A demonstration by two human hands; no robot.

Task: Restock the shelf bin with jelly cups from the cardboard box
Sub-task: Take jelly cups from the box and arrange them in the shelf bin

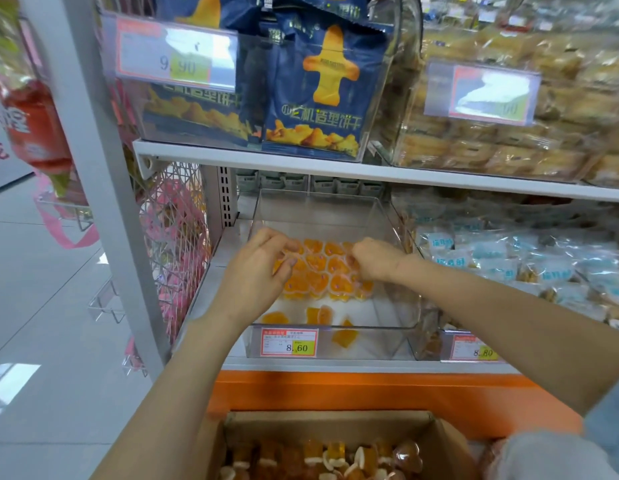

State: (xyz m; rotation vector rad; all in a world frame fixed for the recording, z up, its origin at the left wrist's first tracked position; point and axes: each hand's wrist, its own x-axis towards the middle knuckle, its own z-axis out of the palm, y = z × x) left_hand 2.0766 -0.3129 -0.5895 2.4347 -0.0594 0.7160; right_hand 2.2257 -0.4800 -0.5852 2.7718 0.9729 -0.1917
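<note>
Glossy orange jelly cups (320, 271), apparently gripped by both hands, fill the clear bin (401, 327).

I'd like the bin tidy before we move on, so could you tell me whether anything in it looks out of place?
Yes. Most jelly cups sit packed in neat rows under both hands, but a few loose cups lie scattered and tilted along the bin's front, apart from the block.

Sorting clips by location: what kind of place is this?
Most likely a snack shop or supermarket aisle: price tags on clear shelf bins, packaged biscuits above, a restock cardboard box below.
</note>
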